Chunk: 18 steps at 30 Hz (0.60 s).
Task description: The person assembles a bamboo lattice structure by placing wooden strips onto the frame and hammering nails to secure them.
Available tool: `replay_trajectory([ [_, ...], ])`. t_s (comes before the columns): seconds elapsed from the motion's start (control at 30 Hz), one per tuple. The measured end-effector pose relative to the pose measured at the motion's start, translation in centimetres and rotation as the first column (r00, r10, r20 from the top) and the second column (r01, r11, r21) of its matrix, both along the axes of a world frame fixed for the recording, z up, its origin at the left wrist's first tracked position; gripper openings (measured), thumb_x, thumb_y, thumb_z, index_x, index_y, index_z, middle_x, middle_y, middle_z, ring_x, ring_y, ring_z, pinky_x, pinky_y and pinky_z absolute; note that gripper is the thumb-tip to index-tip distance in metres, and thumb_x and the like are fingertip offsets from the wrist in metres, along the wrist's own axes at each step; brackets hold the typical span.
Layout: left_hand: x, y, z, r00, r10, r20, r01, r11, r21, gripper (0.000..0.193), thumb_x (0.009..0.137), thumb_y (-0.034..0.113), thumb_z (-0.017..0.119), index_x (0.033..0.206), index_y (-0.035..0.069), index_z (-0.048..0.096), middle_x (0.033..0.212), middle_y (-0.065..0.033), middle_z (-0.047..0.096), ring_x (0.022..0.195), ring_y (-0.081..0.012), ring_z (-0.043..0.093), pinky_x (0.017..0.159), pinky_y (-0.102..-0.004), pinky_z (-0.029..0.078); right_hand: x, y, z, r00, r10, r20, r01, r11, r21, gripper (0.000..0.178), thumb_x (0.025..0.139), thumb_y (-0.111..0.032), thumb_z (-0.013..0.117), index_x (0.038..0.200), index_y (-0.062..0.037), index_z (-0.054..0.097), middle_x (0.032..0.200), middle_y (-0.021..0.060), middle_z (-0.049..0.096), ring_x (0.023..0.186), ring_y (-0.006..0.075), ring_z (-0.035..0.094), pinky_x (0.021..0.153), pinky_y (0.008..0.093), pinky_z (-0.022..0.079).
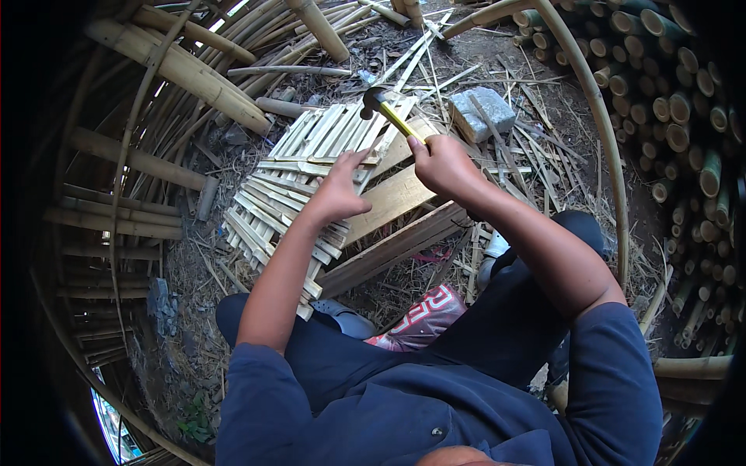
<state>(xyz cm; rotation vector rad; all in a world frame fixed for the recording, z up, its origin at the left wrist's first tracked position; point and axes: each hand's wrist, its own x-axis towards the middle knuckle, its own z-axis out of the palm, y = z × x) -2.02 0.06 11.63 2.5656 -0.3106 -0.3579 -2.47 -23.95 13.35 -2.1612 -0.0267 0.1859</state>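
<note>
Cloth from your dark blue shirt (373, 412) fills the space nearest you, with your dark trousers (505, 318) bent at the knees beyond it. Between your legs lies a red sack (423, 318) with white lettering, and a grey shoe (346, 318) shows just left of it. Past these stands a low wooden bench of planks (392, 203), and over its left part spreads a panel of pale bamboo slats (268, 202), laid side by side with others across them. Your left hand (339, 189) is over the panel's right part, its thumb well apart from the fingers, which reach to a cross slat; you cannot tell from here whether the fingertips press on it. Your right hand (447, 165) has its fingers closed around the yellow handle of a hammer (398, 118), whose dark head is raised above the far end of the slats. Just beyond your right hand, a pale block (483, 113) sits on littered ground. Farther off, thick bamboo poles (179, 70) slant at the left, and a high stack of cut bamboo (676, 109) rises at the right, ends facing you.
</note>
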Motion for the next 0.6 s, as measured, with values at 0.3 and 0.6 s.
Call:
replay_trajectory([
  [0.3,-3.4,-2.5,-5.8,0.999,0.043,0.026,-0.049,0.935,0.350,0.118,0.083,0.057,0.079,0.168,0.011,0.012,0.175,-0.0223,-0.005,0.163,-0.0340,0.006,0.124,-0.0714,0.003,0.8,2.9,-4.0,0.965,0.106,0.239,-0.077,0.989,-0.126,0.042,0.099,-0.024,0.058,0.081,0.0116,0.070,0.076,0.0353,0.067,0.078,0.0518,0.069,0.077,0.0564,0.056],
  [0.6,-6.2,6.1,-0.1,0.998,0.056,-0.010,-0.057,0.982,-0.179,0.073,0.094,0.045,0.075,0.149,0.001,0.054,0.159,-0.0247,0.045,0.146,-0.0349,0.047,0.121,-0.0438,0.035,0.1,9.3,-7.7,0.847,0.394,0.357,-0.320,0.914,-0.252,0.026,0.096,-0.017,0.068,0.088,0.0065,0.062,0.082,0.0314,0.068,0.083,0.0505,0.068,0.074,0.0562,0.053],
])
